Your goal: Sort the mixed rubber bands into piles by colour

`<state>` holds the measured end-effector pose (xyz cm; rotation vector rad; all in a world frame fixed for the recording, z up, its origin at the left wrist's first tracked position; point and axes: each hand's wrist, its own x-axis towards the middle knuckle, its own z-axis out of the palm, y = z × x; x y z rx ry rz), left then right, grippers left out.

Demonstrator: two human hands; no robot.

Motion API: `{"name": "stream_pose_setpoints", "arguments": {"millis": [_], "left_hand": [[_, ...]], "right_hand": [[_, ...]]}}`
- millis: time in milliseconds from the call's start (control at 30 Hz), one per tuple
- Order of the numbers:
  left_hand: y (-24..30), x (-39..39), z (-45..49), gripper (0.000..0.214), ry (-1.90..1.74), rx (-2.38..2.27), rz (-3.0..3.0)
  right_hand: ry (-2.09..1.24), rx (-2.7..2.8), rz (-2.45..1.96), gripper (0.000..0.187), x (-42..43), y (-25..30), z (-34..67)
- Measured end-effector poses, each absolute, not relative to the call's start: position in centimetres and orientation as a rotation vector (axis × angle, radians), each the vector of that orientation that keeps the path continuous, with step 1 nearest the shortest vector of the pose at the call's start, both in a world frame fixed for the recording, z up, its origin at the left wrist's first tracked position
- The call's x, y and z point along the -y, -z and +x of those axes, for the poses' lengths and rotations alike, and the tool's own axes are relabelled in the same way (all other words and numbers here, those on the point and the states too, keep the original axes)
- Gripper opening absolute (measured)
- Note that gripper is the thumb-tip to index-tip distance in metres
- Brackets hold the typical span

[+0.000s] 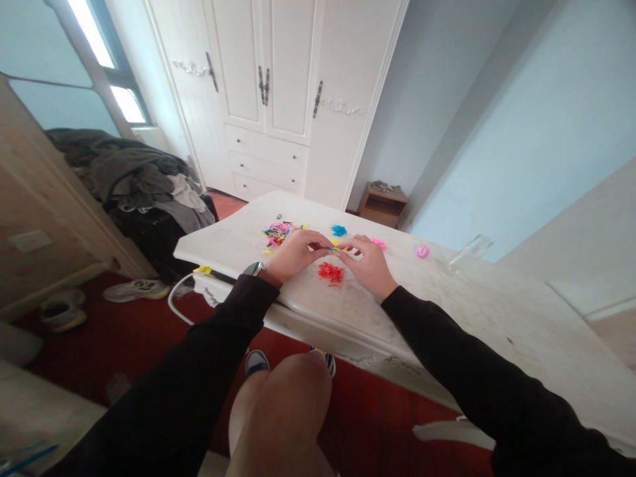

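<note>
1. Left hand (299,252) here, thumb and fingers pinching the left end of a blue-and-yellow strand (333,249)!
2. Right hand (366,262) pinches the right end; neither hand is clearly nearer.
3. Long axis runs left to right, strand bridging both grips over the table (358,318).
4. Red pile (330,272) on the near side, blue pile (338,230) on the far!

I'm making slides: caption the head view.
Left hand and right hand pinch a tiny blue-yellow piece over a white table, near red pieces.
</note>
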<state>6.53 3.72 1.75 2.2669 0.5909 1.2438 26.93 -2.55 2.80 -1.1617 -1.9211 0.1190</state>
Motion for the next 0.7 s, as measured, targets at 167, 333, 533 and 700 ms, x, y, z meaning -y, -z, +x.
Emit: {"name": "stream_pose_setpoints", "arguments": {"millis": [167,333,533,700], "left_hand": [[-1.74,-3.63,6.61,0.013,-1.225,-0.622,2.256],[-1.91,-3.5,6.58,0.013,-1.232,-0.614,2.24],[-1.85,-3.61,6.58,0.013,-1.236,-0.599,2.231],[-2.11,-3.48,6.59,0.011,-1.216,-0.606,2.238]], "right_hand": [[-0.09,1.929,-1.164,0.012,2.46,-2.86,26.83],[-0.027,1.924,-1.174,0.016,2.6,-2.89,26.86],[-0.018,1.934,-1.184,0.015,2.67,-2.94,26.91],[0.0,1.945,-1.183,0.015,2.85,-2.92,26.51]]}}
